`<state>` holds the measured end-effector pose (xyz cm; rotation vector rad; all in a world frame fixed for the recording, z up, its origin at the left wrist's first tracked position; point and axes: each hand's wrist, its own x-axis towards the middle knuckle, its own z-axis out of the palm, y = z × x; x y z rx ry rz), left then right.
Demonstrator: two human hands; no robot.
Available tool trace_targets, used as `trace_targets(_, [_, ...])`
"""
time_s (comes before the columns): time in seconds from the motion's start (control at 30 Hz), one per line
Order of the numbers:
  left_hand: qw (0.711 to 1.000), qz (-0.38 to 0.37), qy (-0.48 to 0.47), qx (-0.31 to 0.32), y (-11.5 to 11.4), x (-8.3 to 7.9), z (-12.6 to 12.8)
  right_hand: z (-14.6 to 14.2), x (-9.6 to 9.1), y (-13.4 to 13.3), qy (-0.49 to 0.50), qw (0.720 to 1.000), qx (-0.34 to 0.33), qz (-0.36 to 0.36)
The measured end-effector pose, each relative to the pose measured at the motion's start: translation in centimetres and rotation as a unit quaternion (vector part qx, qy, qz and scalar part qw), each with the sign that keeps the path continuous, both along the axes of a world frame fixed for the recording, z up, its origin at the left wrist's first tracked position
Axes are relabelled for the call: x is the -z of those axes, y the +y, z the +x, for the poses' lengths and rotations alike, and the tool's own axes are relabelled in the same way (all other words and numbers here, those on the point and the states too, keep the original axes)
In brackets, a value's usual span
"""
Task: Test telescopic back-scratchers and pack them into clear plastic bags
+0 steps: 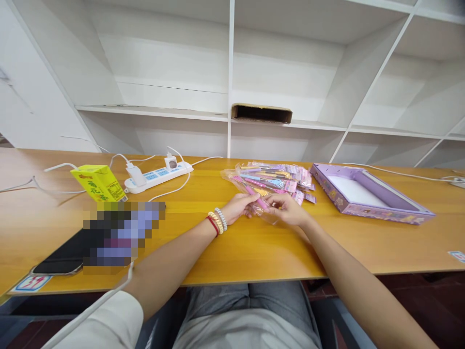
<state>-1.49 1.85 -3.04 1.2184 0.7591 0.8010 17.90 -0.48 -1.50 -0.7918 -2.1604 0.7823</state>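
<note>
My left hand (240,206), with coiled bands and a red string at the wrist, is closed around a pink pen-like stick (258,198) in a clear plastic wrapper. At the wrapper's near end, my right hand (285,208) pinches the plastic with its fingers bent. Part of the stick is hidden behind the fingers. Just beyond both hands lies a pile of similar wrapped sticks (276,177) in pink, blue and yellow, with printed pink cards at one end. To the right of the pile, a shallow purple box (381,213) with a white inner floor lies open on the table.
A white power strip (160,177) with plugs and cables sits at the back left of the wooden table (232,257). Nearer are a yellow carton (100,182) and a black phone (61,252) beside a pixelated patch. White shelves (174,102) behind hold a cardboard box (261,114).
</note>
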Motion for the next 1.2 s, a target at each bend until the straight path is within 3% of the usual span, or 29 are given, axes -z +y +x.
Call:
trace_targets(0.5, [0.995,0.045,-0.007,-0.084,-0.23,-0.23,0.11,0.30,0.60,0.62,-0.064,0.994,0.073,0.048])
trace_targets(0.73, [0.997,0.049,-0.029,-0.058,-0.43,-0.27,0.07,0.18,0.14,0.30,-0.083,0.992,0.075,0.051])
trace_targets(1.2, [0.997,0.057,0.039,-0.033,-0.28,-0.26,0.09,0.46,0.67,0.54,-0.117,0.989,0.083,0.043])
